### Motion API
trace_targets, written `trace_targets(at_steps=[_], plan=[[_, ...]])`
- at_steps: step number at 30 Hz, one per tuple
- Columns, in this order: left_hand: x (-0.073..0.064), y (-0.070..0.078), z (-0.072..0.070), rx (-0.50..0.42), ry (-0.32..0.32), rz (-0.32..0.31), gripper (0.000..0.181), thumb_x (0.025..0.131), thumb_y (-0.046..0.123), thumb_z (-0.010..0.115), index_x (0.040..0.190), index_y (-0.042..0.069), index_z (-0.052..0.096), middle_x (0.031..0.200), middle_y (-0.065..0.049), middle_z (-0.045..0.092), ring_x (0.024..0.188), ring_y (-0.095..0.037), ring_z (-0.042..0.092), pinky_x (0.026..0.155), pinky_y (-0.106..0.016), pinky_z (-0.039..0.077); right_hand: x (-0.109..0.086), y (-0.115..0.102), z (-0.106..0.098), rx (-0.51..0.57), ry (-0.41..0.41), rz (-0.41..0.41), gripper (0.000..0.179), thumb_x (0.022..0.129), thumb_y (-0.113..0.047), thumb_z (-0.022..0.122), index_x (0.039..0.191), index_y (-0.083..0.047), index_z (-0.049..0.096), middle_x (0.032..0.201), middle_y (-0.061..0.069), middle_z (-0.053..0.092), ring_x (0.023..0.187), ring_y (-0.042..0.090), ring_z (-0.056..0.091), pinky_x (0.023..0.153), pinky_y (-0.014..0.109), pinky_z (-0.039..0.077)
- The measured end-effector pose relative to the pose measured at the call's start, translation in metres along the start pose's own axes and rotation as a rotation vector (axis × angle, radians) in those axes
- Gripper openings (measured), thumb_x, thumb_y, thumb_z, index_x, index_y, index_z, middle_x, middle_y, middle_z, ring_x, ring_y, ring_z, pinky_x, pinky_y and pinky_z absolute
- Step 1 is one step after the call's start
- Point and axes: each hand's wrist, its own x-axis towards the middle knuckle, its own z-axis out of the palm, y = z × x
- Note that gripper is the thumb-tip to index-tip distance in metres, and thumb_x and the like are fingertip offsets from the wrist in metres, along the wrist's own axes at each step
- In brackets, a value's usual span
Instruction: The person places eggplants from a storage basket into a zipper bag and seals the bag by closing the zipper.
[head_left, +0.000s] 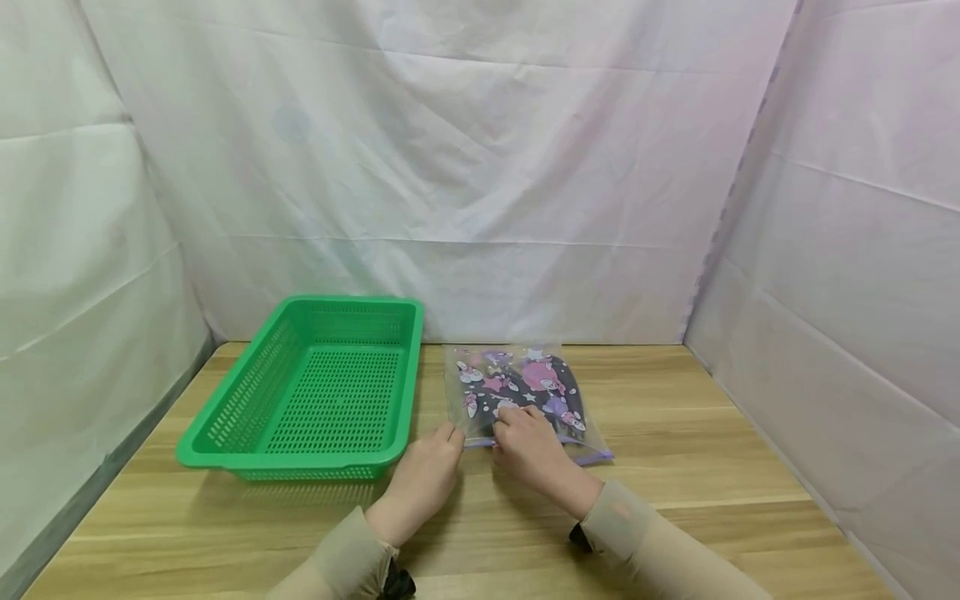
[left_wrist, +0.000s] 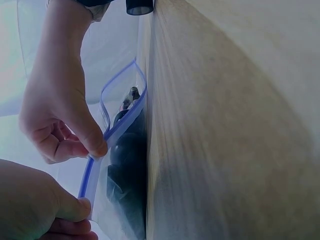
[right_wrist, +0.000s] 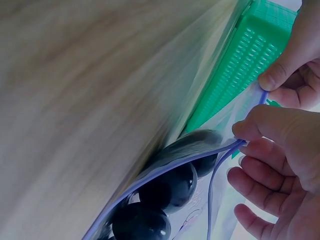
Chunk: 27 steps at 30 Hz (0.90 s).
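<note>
A clear plastic zip bag [head_left: 483, 379], printed with pink and purple cartoon figures, lies flat on the table with its purple zip edge towards me. Several glossy dark round objects [right_wrist: 167, 190] sit inside; their kind cannot be told. My left hand [head_left: 424, 475] pinches the left end of the zip between thumb and fingers. Beside it, my right hand [head_left: 534, 450] pinches the zip strip [left_wrist: 123, 125] a short way along. From there to the right end the bag's mouth gapes, as both wrist views show.
A green plastic basket [head_left: 412, 375] with slotted walls stands on the left of the wooden table [head_left: 675, 467], close to my left hand. White cloth sheets [head_left: 480, 167] hang behind the table and along both sides.
</note>
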Motion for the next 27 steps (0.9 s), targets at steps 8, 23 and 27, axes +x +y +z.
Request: trace_targets(at_steps=[8,23,27], plan=[[0.0007,0.0003,0.0002,-0.014,-0.023,-0.019,0.018,0.07,-0.006,0.07,0.082,0.003,0.059,0.076,-0.005,0.051,0.059,-0.018,0.054,0.048,-0.029,0.046,-0.0015,0.0026,-0.0006,0.008,-0.014,-0.002,0.025,0.059,-0.011,0.076,0.057,-0.013,0.05,0.068,-0.003,0.043,0.059,0.018,0.047,0.06,0.032,0.04],[0.0002,-0.0001,-0.0011,-0.024,-0.034,-0.025,0.018,0.071,-0.006,0.069,0.081,0.003,0.058,0.077,-0.005,0.051,0.061,-0.018,0.055,0.051,-0.03,0.048,-0.0045,0.0064,-0.0017,0.028,-0.089,0.018,0.03,0.061,-0.011,0.075,0.055,-0.014,0.046,0.067,-0.003,0.042,0.056,0.016,0.041,0.052,0.028,0.033],[-0.0001,-0.0001,-0.001,-0.023,-0.022,-0.017,0.017,0.071,-0.006,0.068,0.079,0.004,0.057,0.076,-0.005,0.051,0.061,-0.018,0.054,0.05,-0.031,0.047,-0.0053,0.0069,-0.0034,0.026,-0.083,0.012,0.031,0.059,-0.011,0.076,0.055,-0.015,0.046,0.068,-0.003,0.042,0.056,0.016,0.041,0.051,0.028,0.032]])
